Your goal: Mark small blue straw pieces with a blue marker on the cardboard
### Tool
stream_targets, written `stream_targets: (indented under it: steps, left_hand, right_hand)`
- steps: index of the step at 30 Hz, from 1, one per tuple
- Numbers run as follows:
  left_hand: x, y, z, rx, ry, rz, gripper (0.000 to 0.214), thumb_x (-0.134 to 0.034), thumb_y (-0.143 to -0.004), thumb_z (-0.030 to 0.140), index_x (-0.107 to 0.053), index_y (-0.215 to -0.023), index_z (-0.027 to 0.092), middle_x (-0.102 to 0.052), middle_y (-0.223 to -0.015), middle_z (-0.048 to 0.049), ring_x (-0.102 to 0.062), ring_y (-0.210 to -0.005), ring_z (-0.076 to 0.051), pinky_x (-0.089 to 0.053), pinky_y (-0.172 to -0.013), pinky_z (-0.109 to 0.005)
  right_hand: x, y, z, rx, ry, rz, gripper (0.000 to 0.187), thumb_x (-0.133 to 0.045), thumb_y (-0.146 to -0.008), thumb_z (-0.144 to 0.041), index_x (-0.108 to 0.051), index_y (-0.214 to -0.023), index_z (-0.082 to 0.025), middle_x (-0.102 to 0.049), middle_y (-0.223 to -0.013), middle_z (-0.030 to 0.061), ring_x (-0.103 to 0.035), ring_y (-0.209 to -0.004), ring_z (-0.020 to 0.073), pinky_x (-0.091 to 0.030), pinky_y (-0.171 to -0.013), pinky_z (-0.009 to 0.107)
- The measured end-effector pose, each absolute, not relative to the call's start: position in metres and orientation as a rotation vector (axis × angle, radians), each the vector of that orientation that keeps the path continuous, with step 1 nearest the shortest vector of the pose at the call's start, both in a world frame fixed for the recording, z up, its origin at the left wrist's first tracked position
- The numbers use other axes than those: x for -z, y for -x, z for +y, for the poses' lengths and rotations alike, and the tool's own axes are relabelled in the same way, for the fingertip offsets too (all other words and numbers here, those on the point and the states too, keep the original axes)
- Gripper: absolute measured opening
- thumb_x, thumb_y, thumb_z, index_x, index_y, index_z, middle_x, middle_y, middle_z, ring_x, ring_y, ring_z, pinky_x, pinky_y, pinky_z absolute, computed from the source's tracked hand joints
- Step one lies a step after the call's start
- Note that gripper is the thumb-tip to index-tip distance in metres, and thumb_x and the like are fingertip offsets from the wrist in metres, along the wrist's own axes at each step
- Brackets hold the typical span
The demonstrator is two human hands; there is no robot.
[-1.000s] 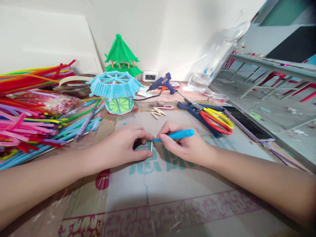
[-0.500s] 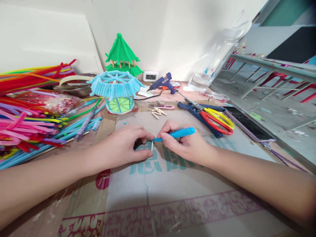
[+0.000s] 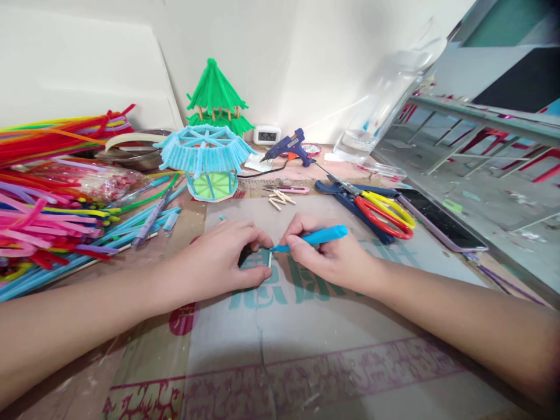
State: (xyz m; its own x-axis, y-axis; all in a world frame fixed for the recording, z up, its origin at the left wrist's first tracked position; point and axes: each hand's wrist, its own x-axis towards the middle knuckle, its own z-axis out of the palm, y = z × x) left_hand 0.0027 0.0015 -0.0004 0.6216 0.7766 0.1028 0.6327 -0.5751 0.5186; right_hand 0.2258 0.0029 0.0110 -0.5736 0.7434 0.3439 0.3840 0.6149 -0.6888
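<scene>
My left hand (image 3: pixel 238 254) grips a short wooden stick (image 3: pixel 270 259) by its ends, thumb at the near end and fingers at the far one. Part of the stick's side looks blue. In my right hand (image 3: pixel 326 251) is a blue marker pen (image 3: pixel 324 235), its tip touching the stick near the left fingertips. Beyond the hands lie several short pale sticks (image 3: pixel 281 198). Behind them stands a small pavilion model (image 3: pixel 203 151) with a light blue pipe-cleaner roof, and a green pipe-cleaner roof model (image 3: pixel 214 87) is at its back.
Bundles of coloured pipe cleaners (image 3: pixel 48 216) fill the left side. A glue gun (image 3: pixel 289 147), a small digital clock (image 3: pixel 266 135) and a pink craft knife (image 3: pixel 292 189) lie at the back. To the right are scissors (image 3: pixel 385 216), blue-handled pliers (image 3: pixel 361 210), a phone (image 3: pixel 440 219) and a clear jug (image 3: pixel 361 137).
The marker has shifted very slightly along the stick, and more of the stick's side looks blue. Both hands stay almost in place.
</scene>
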Motion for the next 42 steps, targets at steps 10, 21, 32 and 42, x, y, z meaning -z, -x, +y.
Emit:
stream_targets:
  steps: [10,21,32,42]
  left_hand:
    - [0.0015,-0.0036,0.003,-0.43,-2.427,1.137,0.037,-0.065,-0.084,0.046,-0.065,-0.113,0.023,-0.064,-0.096,-0.0029,-0.058,-0.087,-0.022,-0.042,-0.077,-0.034]
    - [0.004,-0.0033,0.0043,-0.449,-2.439,1.126,0.038,-0.065,-0.084,0.046,-0.064,-0.114,0.022,-0.062,-0.093,-0.0029,-0.056,-0.086,-0.021,-0.041,-0.075,-0.033]
    - [0.004,-0.0032,0.0047,-0.442,-2.431,1.129,0.036,-0.065,-0.084,0.046,-0.066,-0.112,0.023,-0.061,-0.092,-0.0022,-0.055,-0.083,-0.02,-0.04,-0.073,-0.032]
    - [0.0029,-0.0027,0.004,-0.429,-2.434,1.139,0.039,-0.065,-0.084,0.048,-0.065,-0.115,0.024,-0.064,-0.096,-0.0025,-0.057,-0.084,-0.021,-0.041,-0.074,-0.032]
  right_hand:
    - [-0.0102,-0.2254,0.0027,-0.708,0.872,-2.242,0.015,-0.05,-0.092,-0.022,-0.058,-0.081,-0.016,-0.051,-0.061,-0.0035,-0.046,-0.051,0.0088,-0.036,-0.049,0.021]
    - [-0.0105,-0.2259,0.0022,-0.633,0.895,-2.239,0.015,-0.051,-0.092,-0.021,-0.058,-0.079,-0.017,-0.053,-0.063,-0.0026,-0.048,-0.054,0.0092,-0.038,-0.05,0.021]
    - [-0.0107,-0.227,0.0009,-0.75,0.861,-2.254,0.017,-0.051,-0.092,-0.023,-0.058,-0.078,-0.016,-0.052,-0.06,-0.003,-0.046,-0.05,0.0092,-0.036,-0.047,0.021]
    - [-0.0092,-0.2266,0.0017,-0.802,0.89,-2.19,0.013,-0.051,-0.092,-0.022,-0.055,-0.08,-0.017,-0.053,-0.059,-0.0036,-0.045,-0.049,0.0084,-0.033,-0.046,0.02]
